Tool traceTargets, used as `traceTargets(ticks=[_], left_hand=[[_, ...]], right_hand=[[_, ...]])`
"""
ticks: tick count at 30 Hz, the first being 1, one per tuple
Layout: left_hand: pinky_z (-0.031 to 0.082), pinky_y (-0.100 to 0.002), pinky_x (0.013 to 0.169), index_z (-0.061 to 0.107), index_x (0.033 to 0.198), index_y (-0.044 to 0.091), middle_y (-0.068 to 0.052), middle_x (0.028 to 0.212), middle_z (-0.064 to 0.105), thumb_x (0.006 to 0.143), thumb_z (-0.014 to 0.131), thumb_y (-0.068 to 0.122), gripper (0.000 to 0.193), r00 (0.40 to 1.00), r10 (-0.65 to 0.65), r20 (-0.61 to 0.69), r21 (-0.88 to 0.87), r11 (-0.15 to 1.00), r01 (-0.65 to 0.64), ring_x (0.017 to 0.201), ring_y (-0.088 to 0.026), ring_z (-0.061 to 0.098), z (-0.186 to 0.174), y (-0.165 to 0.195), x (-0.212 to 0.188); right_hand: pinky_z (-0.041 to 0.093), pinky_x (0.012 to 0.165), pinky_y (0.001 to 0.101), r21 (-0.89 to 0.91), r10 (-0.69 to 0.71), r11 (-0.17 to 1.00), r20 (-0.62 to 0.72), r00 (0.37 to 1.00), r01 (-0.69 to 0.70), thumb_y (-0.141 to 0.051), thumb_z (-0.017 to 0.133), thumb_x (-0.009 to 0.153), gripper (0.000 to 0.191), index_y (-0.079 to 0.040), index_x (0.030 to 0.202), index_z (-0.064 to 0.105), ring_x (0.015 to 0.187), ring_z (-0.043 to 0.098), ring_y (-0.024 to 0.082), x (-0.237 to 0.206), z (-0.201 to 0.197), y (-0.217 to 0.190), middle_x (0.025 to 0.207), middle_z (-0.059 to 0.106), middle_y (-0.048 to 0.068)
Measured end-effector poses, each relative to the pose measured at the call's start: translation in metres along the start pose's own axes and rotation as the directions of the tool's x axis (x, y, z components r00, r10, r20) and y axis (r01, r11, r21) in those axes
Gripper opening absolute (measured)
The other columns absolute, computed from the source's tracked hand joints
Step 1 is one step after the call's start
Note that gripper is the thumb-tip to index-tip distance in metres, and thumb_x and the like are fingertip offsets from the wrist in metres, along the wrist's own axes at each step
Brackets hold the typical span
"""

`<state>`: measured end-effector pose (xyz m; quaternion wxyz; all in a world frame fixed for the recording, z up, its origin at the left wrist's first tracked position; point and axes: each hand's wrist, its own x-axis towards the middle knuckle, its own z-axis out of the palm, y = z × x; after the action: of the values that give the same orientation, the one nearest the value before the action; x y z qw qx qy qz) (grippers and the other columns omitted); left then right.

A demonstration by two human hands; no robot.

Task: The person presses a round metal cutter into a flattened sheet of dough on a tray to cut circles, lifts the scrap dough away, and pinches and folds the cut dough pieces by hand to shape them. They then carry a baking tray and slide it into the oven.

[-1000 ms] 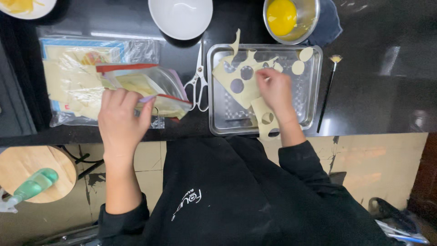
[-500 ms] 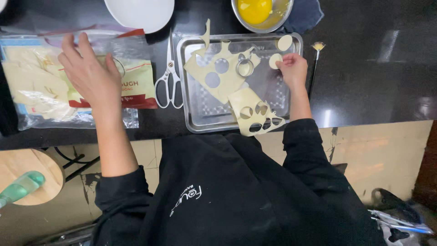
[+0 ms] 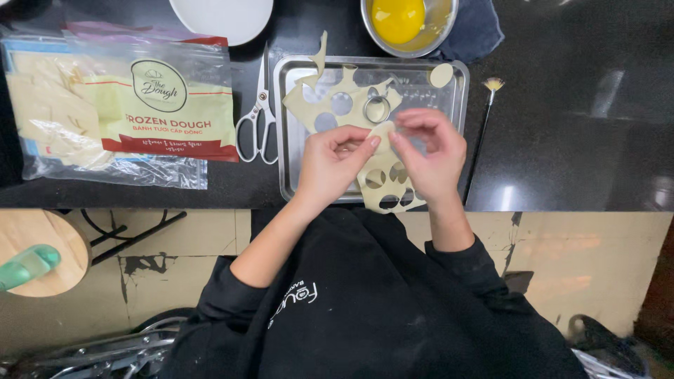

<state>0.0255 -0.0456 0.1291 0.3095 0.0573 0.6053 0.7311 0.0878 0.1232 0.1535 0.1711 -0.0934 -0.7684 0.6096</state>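
I see my left hand [image 3: 337,158] and my right hand [image 3: 428,151] meeting over the shallow rectangular metal tray [image 3: 456,98], fingertips closed together on a small pale dough piece [image 3: 382,133] above the thin pale dough sheet with round holes [image 3: 330,105], a round metal cutter ring [image 3: 377,109] just beside

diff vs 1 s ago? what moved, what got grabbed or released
The left hand let go of the clear plastic bags of frozen dough and came right over the metal tray. Both hands now pinch a small piece of the pale dough sheet with round holes, the right hand meeting the left there. Scissors, bowl of yellow egg and brush stayed put.
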Motion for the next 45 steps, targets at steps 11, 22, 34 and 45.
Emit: traceTargets(ticks=[11, 22, 34, 45], left_hand=[[0.061, -0.025, 0.09, 0.072, 0.111, -0.005, -0.01, 0.109, 0.073, 0.097, 0.069, 0.001, 0.016, 0.98, 0.195, -0.025, -0.016, 0.981, -0.196, 0.098, -0.012, 0.071, 0.001, 0.05, -0.051], [0.062, -0.027, 0.083, 0.072, 0.103, -0.002, -0.011, 0.104, 0.075, 0.095, 0.071, 0.001, 0.01, 0.872, 0.469, -0.143, 0.302, 0.859, -0.413, 0.092, -0.016, 0.076, -0.024, 0.098, -0.101], [0.058, -0.027, 0.078, 0.072, 0.11, -0.001, -0.01, 0.103, 0.072, 0.09, 0.074, 0.01, 0.023, 0.508, 0.46, -0.728, 0.267, 0.873, -0.408, 0.087, -0.016, 0.07, -0.193, 0.049, -0.33], [0.057, -0.031, 0.067, 0.07, 0.092, 0.002, -0.008, 0.085, 0.073, 0.092, 0.07, 0.011, 0.009, -0.172, 0.528, -0.832, 0.521, 0.849, 0.085, 0.074, -0.02, 0.072, -0.379, -0.044, -0.666]], right_hand=[[0.057, 0.081, 0.0317, -0.305, -0.286, 0.879, 0.279, 0.917, 0.366, 0.008, 0.081, 0.083, 0.018, 0.003, 0.098, 0.073, 0.091, 0.072, 0.025, 0.009, 0.001, -0.088, 0.099, 0.073, 0.014], [0.059, 0.085, 0.0332, -0.064, -0.324, 0.902, 0.55, 0.77, 0.426, 0.005, 0.081, 0.082, 0.022, 0.002, 0.103, 0.073, 0.095, 0.075, 0.027, 0.027, 0.03, -0.122, 0.102, 0.074, 0.014], [0.054, 0.074, 0.0262, 0.188, -0.298, 0.944, 0.84, 0.453, 0.271, 0.004, 0.067, 0.09, 0.009, 0.0, 0.098, 0.069, 0.082, 0.069, 0.015, -0.104, 0.296, -0.159, 0.093, 0.072, 0.008], [0.054, 0.068, 0.0258, 0.231, -0.228, 0.973, 0.963, -0.147, 0.005, -0.006, 0.073, 0.09, 0.007, 0.001, 0.091, 0.07, 0.077, 0.064, 0.01, -0.405, 0.632, -0.219, 0.084, 0.068, 0.005]])
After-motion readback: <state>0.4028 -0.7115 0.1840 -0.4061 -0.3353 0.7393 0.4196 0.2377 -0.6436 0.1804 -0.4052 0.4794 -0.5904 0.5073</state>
